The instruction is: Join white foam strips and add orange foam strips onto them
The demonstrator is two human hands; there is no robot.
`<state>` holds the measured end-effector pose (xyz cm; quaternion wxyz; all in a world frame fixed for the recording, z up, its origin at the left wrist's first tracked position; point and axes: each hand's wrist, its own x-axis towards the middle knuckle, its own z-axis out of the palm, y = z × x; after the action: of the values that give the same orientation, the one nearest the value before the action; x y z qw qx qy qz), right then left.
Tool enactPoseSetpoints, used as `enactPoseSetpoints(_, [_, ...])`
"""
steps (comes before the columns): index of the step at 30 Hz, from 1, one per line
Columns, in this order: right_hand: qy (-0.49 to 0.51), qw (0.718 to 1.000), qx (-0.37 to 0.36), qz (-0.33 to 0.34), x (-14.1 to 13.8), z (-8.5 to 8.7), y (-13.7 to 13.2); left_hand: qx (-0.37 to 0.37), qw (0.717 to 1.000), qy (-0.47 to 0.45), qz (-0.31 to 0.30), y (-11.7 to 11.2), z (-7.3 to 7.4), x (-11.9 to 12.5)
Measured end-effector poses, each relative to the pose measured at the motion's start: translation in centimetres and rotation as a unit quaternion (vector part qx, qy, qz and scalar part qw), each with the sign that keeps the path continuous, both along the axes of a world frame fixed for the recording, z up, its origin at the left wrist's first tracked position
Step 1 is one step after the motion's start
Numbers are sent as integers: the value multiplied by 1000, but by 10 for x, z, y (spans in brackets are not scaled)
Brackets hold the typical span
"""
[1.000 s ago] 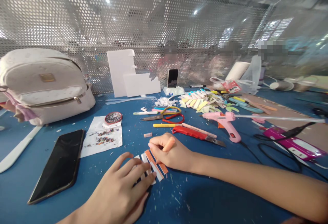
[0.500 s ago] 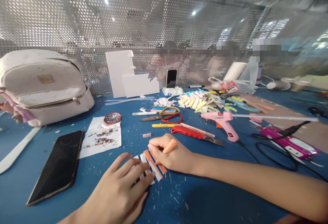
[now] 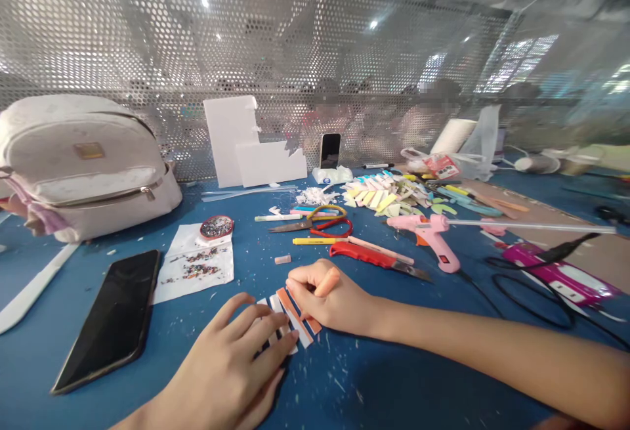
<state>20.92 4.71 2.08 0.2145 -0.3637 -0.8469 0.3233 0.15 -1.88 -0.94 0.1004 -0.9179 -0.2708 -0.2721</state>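
Observation:
My right hand (image 3: 344, 305) is closed around an orange marker (image 3: 328, 281), its tip hidden under the fingers. Below it on the blue table lie narrow white strips, and one strip (image 3: 294, 317) is partly coloured orange. A second orange strip (image 3: 314, 325) shows just beside it, under the edge of my right hand. My left hand (image 3: 236, 344) rests on the strips with its fingers stretched and slightly spread, covering part of them. A small pale pink pen cap (image 3: 282, 260) lies just beyond both hands.
Ahead lie a red box cutter (image 3: 361, 255), scissors (image 3: 315, 222), a yellow marker (image 3: 315, 241) and a pile of coloured pieces (image 3: 388, 192). A pink glue gun (image 3: 433, 238) and purple power strip (image 3: 556, 276) are right; a phone (image 3: 111, 318) and backpack (image 3: 83, 167) are left.

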Motion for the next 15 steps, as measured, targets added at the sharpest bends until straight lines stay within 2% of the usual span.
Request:
enactPoseSetpoints(2, [0, 1000, -4, 1, 0, 0, -1, -29, 998, 55, 3, 0, 3, 0])
enactPoseSetpoints(6, [3, 1000, -9, 3, 2, -1, -3, 5, 1000, -9, 4, -1, 5, 0])
enactPoseSetpoints(10, [13, 1000, -8, 10, 6, -2, -5, -14, 999, 50, 8, -2, 13, 0])
enactPoseSetpoints(13, [28, 1000, -3, 5, 9, 3, -6, 30, 999, 10, 0, -2, 18, 2])
enactPoseSetpoints(15, [44, 999, 0, -1, 11, 8, -7, 0, 999, 40, 8, -1, 16, 4])
